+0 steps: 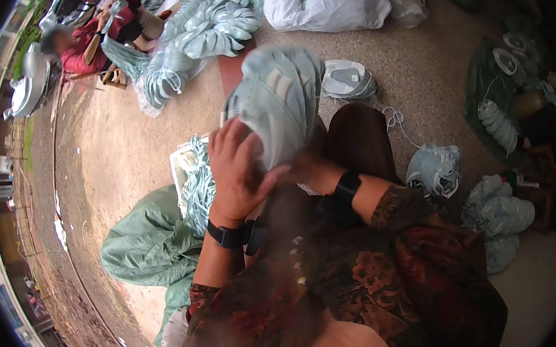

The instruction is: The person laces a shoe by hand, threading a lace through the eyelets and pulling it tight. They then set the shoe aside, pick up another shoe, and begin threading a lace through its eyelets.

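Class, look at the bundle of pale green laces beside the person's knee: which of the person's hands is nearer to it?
Left. The left hand grips the pale shoe upper just right of the laces. The right hand is mostly hidden under the upper, farther right.

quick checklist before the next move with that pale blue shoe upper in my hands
1. Left hand grips the pale blue shoe upper: ok.
2. Right hand on the upper: cannot tell, it is hidden behind the piece; only the wrist with its black band shows.
3. Upper lifted off the lap and floor: ok.
4. Bundle of pale blue laces close by the left hand: ok.
5. More uppers lie on the floor to the right: ok.
6. Any lace threaded through the upper: cannot tell.
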Demonstrator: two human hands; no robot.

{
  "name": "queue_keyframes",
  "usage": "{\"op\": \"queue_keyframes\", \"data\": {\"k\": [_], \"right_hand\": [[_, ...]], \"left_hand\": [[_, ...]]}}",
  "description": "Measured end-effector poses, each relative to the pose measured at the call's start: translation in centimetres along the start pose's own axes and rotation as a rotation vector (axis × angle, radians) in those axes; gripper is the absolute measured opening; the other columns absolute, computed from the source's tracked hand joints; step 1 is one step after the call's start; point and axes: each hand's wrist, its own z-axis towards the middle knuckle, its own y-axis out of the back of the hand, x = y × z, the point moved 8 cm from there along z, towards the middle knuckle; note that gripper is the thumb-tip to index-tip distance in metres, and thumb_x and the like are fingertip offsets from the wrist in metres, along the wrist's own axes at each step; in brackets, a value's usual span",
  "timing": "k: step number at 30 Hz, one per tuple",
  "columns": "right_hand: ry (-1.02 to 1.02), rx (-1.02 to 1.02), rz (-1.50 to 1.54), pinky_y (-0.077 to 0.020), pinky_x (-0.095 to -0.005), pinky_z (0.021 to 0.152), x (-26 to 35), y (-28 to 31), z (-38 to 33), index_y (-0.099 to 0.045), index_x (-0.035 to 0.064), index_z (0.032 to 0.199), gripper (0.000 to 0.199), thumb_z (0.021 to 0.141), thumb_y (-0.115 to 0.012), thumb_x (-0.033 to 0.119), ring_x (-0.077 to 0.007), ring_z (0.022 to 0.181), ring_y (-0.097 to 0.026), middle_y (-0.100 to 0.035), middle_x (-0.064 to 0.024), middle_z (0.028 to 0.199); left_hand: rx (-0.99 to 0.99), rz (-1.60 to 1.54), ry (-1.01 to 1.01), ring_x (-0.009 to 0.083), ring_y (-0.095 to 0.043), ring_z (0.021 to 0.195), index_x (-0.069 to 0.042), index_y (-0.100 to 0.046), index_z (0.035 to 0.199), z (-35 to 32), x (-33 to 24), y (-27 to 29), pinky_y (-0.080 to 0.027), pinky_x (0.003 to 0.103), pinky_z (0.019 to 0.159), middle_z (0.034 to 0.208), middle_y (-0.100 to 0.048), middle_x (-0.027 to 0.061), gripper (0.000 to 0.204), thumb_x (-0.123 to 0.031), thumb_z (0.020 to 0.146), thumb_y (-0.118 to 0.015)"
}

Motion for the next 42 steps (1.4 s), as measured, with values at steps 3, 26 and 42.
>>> {"op": "queue_keyframes", "data": {"k": [3, 26, 42], "right_hand": [[-0.372, 0.036, 0.642, -0.0505, -0.0345, 0.084, -13.4, -1.1, -0.2, -0.05, 0.0031, 0.119, 0.037, 0.085, -0.061, 0.015, -0.0245, 0.11, -0.054, -0.054, -0.0121, 0.115], [0.206, -0.36, -0.89, -0.0223, -0.0444, 0.109, -3.6, 7.4, -0.4, -0.024, -0.0073, 0.137, 0.07, 0.079, -0.056, 0.014, -0.0457, 0.13, -0.026, -0.029, -0.0341, 0.137], [0.162, -0.24, -1.134, -0.0145, -0.0433, 0.112, -4.1, 3.6, -1.6, -0.012, 0.0013, 0.143, 0.084, 0.067, -0.042, -0.013, -0.0462, 0.135, -0.014, -0.009, -0.0308, 0.145]], "left_hand": [[0.22, -0.015, -0.042, 0.0343, -0.05, 0.103, -0.009, -0.059, 0.095, 0.0, -1.1, -4.6, -0.035, 0.046, 0.089, 0.112, -0.053, 0.0139, 0.044, -0.033, 0.062, -0.073], [-0.033, 0.089, 0.308, 0.0367, -0.048, 0.109, -0.005, -0.051, 0.114, -3.1, 3.0, -10.9, -0.039, 0.044, 0.09, 0.115, -0.051, 0.0166, 0.045, -0.01, 0.071, -0.064], [-0.299, -0.382, 0.578, 0.0406, -0.04, 0.123, 0.003, -0.041, 0.128, -11.4, 6.1, -13.1, -0.03, 0.042, 0.106, 0.128, -0.045, 0.0258, 0.041, -0.005, 0.088, -0.046]]}}
